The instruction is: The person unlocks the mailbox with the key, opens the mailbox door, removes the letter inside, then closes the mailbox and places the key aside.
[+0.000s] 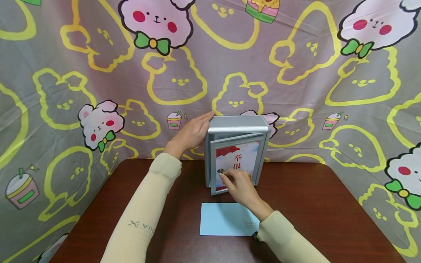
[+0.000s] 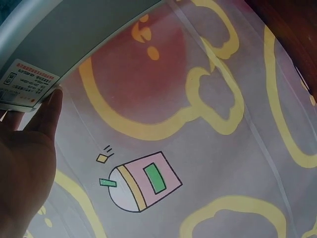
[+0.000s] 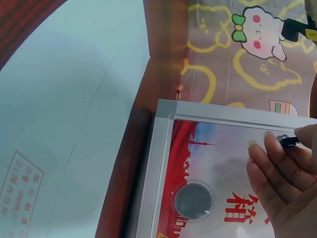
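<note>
A grey metal box stands upright on the table, and its front door is ajar, the left edge swung outward. Red Chinese characters and a picture sheet show behind the door's frame. My right hand pinches a small key with a dark head at the lock on the door's left side. My left hand rests against the box's upper left corner with fingers extended. In the left wrist view its fingers touch the box side beside a white label. The inside of the box is hidden.
A light blue envelope with red print lies flat on the brown table in front of the box, partly under my right forearm. Behind and at both sides hangs a patterned cloth, close to the box's back.
</note>
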`<state>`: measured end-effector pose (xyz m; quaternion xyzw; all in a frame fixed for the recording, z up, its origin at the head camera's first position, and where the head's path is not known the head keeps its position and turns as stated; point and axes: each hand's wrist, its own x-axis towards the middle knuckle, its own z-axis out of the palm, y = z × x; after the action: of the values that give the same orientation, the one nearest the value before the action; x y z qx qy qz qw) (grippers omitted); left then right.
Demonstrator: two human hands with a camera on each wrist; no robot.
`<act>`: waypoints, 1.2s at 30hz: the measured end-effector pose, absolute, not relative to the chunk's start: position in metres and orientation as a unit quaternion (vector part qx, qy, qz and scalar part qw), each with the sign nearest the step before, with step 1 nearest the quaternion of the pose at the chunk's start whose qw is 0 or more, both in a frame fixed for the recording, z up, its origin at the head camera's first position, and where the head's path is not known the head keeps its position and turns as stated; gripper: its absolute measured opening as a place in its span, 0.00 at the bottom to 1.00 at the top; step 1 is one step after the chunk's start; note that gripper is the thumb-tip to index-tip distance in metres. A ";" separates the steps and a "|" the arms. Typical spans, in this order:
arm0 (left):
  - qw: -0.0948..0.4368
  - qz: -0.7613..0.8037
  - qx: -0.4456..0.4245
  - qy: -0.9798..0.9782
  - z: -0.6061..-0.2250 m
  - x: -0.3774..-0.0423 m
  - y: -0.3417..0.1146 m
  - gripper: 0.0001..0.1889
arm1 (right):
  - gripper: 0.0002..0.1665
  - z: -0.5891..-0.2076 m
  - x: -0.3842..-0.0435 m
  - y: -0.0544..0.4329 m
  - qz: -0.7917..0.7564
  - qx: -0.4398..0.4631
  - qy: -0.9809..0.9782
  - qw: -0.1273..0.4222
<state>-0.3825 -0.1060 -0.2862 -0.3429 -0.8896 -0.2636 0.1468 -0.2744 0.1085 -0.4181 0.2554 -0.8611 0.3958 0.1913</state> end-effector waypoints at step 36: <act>0.156 -0.257 -0.333 -0.894 -0.287 -0.382 -0.105 0.28 | 0.10 -0.416 -0.291 0.092 0.370 0.224 -0.872 0.230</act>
<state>-0.3818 -0.1054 -0.2865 -0.3328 -0.8938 -0.2571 0.1561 -0.2906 0.0921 -0.4163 0.2241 -0.8717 0.3701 0.2303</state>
